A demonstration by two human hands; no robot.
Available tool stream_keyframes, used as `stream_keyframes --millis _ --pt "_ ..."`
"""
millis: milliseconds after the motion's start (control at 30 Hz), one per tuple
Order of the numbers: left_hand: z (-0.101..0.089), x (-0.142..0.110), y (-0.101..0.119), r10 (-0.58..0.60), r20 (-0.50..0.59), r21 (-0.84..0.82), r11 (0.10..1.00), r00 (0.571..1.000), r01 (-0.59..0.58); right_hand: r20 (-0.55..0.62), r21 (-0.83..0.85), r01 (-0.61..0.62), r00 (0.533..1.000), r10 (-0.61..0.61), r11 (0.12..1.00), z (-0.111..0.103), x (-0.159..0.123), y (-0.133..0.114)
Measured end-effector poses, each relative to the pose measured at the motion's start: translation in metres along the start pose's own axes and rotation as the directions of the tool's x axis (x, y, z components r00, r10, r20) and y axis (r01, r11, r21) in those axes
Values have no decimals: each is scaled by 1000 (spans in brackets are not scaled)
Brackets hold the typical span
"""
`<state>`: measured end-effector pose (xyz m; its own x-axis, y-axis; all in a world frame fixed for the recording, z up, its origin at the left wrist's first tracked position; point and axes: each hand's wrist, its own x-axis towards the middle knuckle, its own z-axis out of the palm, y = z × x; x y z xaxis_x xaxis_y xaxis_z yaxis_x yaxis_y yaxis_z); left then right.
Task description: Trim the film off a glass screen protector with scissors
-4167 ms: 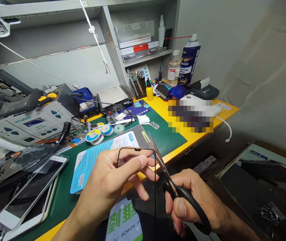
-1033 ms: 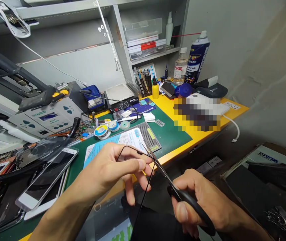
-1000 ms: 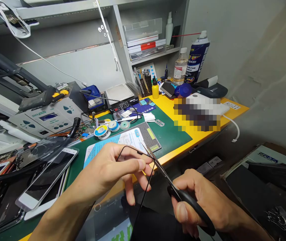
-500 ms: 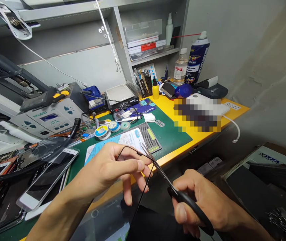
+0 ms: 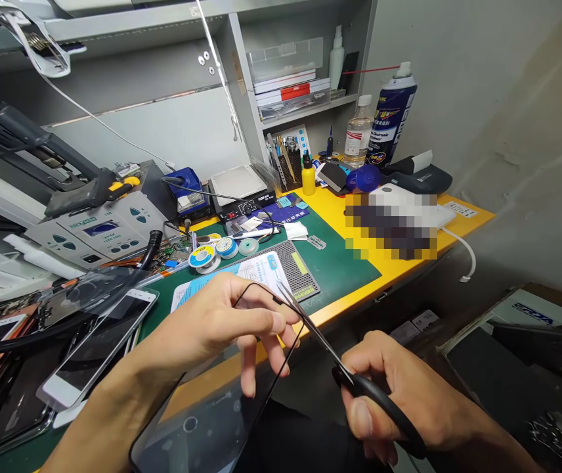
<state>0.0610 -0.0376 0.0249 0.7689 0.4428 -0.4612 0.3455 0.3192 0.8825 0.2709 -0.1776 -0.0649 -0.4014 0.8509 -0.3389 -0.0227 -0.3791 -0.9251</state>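
My left hand (image 5: 232,322) pinches a clear phone screen protector (image 5: 202,414) with a thin black border between thumb and fingers near its top edge. The protector slants down toward me, and its lower end lies over my dark lap area. My right hand (image 5: 384,387) has its thumb and fingers in the black handles of a pair of scissors (image 5: 327,348). Their narrow blades point up and left, nearly together, and lie at the protector's upper right corner. Whether the blades bite into the border cannot be made out.
Past my hands, a blue and white package (image 5: 212,282) lies on the green mat (image 5: 350,263) with solder spools (image 5: 205,256). White phones (image 5: 98,348) and a rework station (image 5: 98,230) stand left. A spray can (image 5: 392,118) stands at the back; an open box (image 5: 522,368) sits right.
The protector has tilted, its top edge now slanting down to the right and its rounded lower end showing. The scissors stay at its upper right corner. The view has shifted slightly left.
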Motion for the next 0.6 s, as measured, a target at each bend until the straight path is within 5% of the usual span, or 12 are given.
stream_keyframes --millis 600 --pt "0 2 0 -21 54 11 1000 998 20 31 41 21 999 -22 999 -1 -1 -2"
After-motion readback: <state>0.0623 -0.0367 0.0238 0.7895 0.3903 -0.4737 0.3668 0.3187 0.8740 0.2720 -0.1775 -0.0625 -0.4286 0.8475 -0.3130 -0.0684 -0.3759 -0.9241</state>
